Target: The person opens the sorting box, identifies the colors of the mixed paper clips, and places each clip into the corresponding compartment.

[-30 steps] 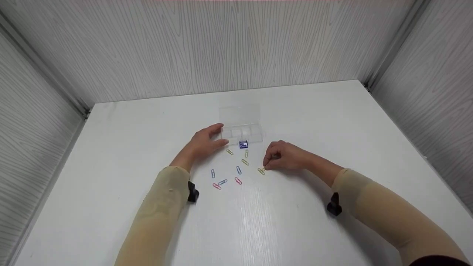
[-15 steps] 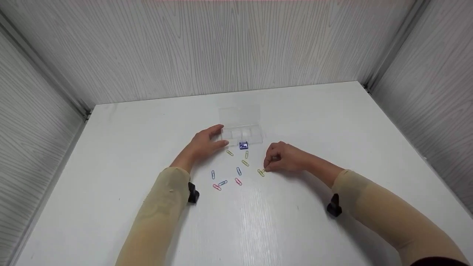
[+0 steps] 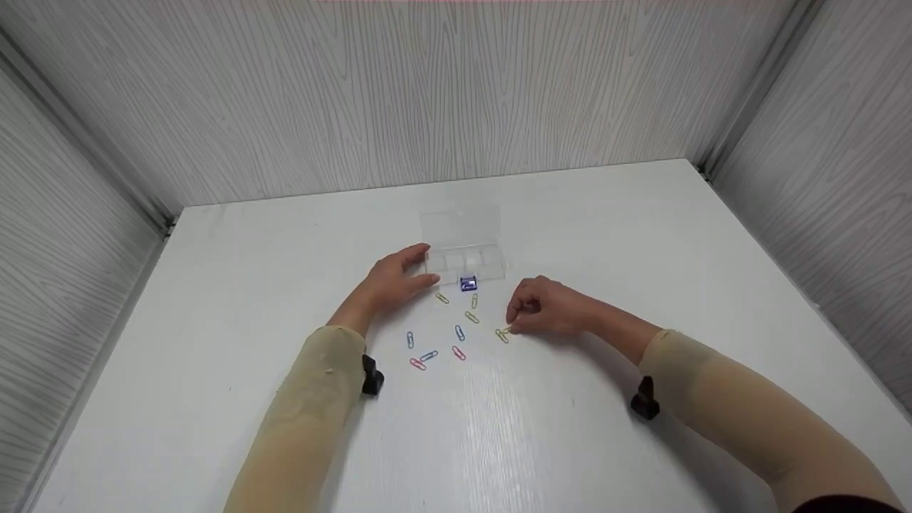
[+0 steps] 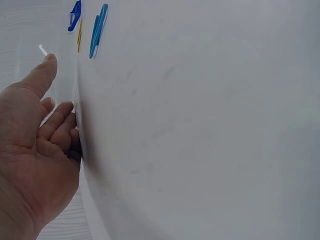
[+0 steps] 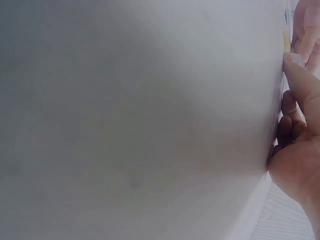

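A clear plastic compartment box (image 3: 491, 273) stands mid-table with its lid (image 3: 462, 226) laid open behind it and a blue latch (image 3: 468, 283) at the front. My left hand (image 3: 393, 279) holds the box's left end, thumb at the front edge and fingers at the back. To the right of the loose clips, my right hand (image 3: 552, 306) pinches a yellow paper clip (image 3: 507, 330) by its end, low over the table. Another yellow paper clip (image 3: 501, 336) lies right against it. In the right wrist view the right hand (image 5: 302, 135) hides most of the clip.
Several loose paper clips lie in front of the box: yellow ones (image 3: 472, 317) nearer it, blue ones (image 3: 459, 333) and pink ones (image 3: 459, 353) closer to me. White wood-grain panels (image 3: 427, 92) enclose the table's back and sides.
The view has tilted slightly, so everything sits a little lower. Both hands keep nearly the same place, and the loose clips stay as they were.
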Demonstrator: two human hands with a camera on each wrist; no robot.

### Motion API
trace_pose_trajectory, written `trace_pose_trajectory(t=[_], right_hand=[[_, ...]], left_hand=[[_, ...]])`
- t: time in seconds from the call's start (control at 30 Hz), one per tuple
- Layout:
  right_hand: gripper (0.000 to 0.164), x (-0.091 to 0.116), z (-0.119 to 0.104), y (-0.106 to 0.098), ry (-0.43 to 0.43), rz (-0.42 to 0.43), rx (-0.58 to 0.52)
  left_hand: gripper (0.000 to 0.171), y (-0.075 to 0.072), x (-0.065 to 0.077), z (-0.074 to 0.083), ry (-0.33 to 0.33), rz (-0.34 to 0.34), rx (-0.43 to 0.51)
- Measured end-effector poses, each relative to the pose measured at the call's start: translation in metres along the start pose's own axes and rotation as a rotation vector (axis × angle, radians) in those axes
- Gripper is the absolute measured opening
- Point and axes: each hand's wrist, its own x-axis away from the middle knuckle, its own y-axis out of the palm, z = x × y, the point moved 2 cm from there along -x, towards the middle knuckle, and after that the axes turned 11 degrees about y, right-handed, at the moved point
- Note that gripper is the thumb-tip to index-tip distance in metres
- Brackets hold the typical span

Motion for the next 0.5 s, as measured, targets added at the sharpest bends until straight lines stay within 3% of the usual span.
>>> trace_pose_trajectory(t=[0.33,0.5], right_hand=[[0.015,0.0009,-0.0009,0.0003,-0.032,0.0,-0.012],[0.017,0.0028,-0.0055,0.0011,-0.019,0.015,0.034]], left_hand=[[0.076,0.0015,-0.001,-0.0015,-0.016,0.007,0.006],[0.076,0.0015,-0.0018,-0.0021,-0.025,0.007,-0.002]])
